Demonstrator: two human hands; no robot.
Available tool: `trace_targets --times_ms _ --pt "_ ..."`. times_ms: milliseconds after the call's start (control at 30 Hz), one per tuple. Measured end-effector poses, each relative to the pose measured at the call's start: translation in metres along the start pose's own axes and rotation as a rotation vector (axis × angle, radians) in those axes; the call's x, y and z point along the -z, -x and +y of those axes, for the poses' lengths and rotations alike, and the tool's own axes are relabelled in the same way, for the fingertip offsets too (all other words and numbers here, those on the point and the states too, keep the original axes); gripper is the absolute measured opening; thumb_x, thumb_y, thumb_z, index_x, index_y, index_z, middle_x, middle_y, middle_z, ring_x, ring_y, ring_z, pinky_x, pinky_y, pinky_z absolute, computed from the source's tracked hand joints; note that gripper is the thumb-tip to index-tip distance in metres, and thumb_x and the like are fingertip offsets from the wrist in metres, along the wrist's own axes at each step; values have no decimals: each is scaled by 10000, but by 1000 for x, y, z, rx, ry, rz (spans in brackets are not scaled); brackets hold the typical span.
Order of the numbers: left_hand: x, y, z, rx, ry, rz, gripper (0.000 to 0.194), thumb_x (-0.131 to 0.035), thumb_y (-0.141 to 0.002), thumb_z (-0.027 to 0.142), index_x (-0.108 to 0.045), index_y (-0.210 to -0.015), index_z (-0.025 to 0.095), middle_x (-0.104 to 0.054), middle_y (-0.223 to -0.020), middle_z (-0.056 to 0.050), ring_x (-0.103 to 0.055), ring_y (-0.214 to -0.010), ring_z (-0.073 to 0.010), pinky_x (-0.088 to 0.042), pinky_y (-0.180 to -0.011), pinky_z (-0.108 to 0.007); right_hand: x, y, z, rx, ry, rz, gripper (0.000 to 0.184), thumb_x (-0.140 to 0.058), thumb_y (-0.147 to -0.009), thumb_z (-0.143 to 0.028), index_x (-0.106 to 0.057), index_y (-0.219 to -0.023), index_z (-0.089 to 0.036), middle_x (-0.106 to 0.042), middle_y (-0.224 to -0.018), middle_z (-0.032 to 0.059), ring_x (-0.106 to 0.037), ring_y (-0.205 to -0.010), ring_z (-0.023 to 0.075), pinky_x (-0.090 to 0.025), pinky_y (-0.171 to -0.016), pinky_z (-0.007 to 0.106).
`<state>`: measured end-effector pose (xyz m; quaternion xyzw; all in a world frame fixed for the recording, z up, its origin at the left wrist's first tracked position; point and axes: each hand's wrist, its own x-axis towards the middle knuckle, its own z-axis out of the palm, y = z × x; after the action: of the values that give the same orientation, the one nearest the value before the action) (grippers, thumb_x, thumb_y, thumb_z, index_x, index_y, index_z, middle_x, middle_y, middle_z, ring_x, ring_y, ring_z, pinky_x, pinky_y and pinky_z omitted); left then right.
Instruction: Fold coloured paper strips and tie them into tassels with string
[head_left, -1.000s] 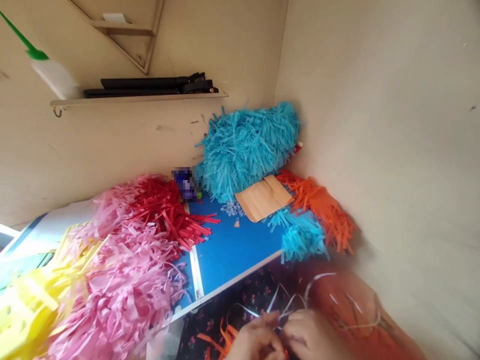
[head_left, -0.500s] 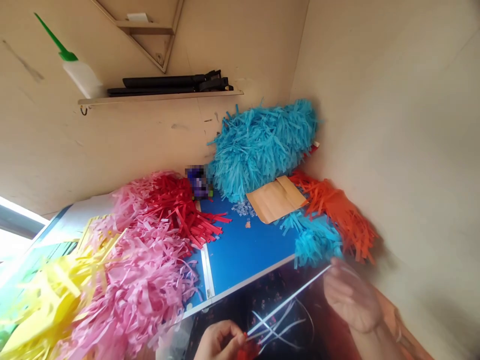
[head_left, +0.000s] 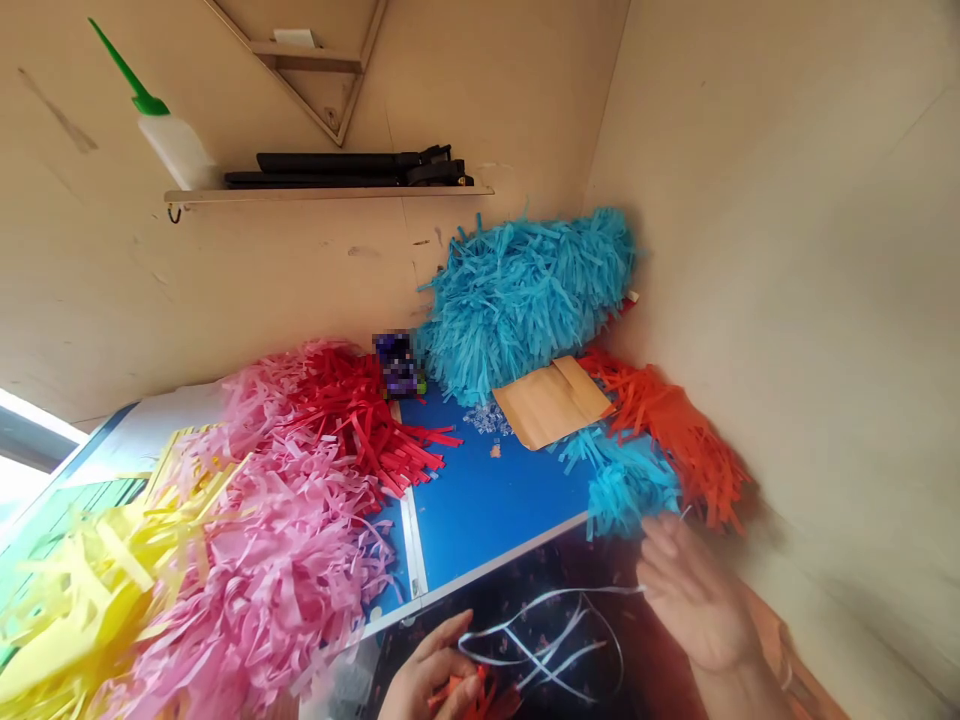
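Observation:
My left hand (head_left: 439, 672) is closed around a bunch of orange tissue fringe (head_left: 484, 693) at the bottom of the view. From this bunch a thin white ribbon (head_left: 551, 597) runs in a slack curve to my right hand (head_left: 694, 590), with more loops of it hanging over my dark lap. My right hand is raised on the right, slightly blurred, its fingers bent together around the ribbon; a short tip of ribbon shows above it. Just beyond that hand lies a small blue tissue tassel (head_left: 634, 485) at the table's edge.
On the blue table (head_left: 495, 510) lie a big blue fringe pile (head_left: 525, 300), a brown envelope (head_left: 553, 402), orange fringe (head_left: 675, 430), small clear pieces (head_left: 489, 419), and red (head_left: 337, 400), pink (head_left: 285, 560) and yellow fringe (head_left: 82, 610). A wall shelf (head_left: 330, 195) holds a glue bottle (head_left: 176, 150).
The ribbon was pulled straight between my hands and now sags in a curve. My left hand has shifted slightly left, with its index finger raised; my right hand has moved slightly left.

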<state>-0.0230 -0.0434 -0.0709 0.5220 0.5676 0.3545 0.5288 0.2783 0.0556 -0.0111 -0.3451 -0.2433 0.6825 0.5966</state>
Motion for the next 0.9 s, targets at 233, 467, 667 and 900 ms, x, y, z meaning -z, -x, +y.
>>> trace_targets --times_ms 233,467,667,900 --pt "-30 -7 33 313 758 173 387 -860 -637 512 -747 -791 175 -635 -619 7 -565 -565 -106 -449 -561 -198 -54 45 72 -56 889 -396 304 -626 -912 -404 -698 -746 -160 -616 -679 8 -539 -666 128 -410 -642 235" --pt "-40 -11 36 357 865 223 420 -928 -544 450 -743 -768 147 -641 -582 -2 -568 -567 -104 -456 -581 -200 -57 37 89 -84 953 -388 290 -554 -917 -328 -596 -682 -163 -585 -636 -6 -514 -609 120 -390 -592 221" --pt "-47 -6 42 328 900 244 369 -907 -599 416 -686 -755 165 -638 -576 10 -558 -545 -97 -436 -557 -195 -55 35 94 -135 1001 -391 286 -544 -894 -308 -530 -644 -168 -562 -621 -9 -493 -598 122 -369 -576 232" --pt "-46 -4 30 122 638 297 351 -868 -674 385 -590 -756 187 -655 -681 23 -589 -640 -110 -462 -612 -197 -54 37 84 -183 1089 -582 198 -484 -865 -179 -599 -1027 -183 -622 -855 12 -549 -772 150 -412 -718 265"
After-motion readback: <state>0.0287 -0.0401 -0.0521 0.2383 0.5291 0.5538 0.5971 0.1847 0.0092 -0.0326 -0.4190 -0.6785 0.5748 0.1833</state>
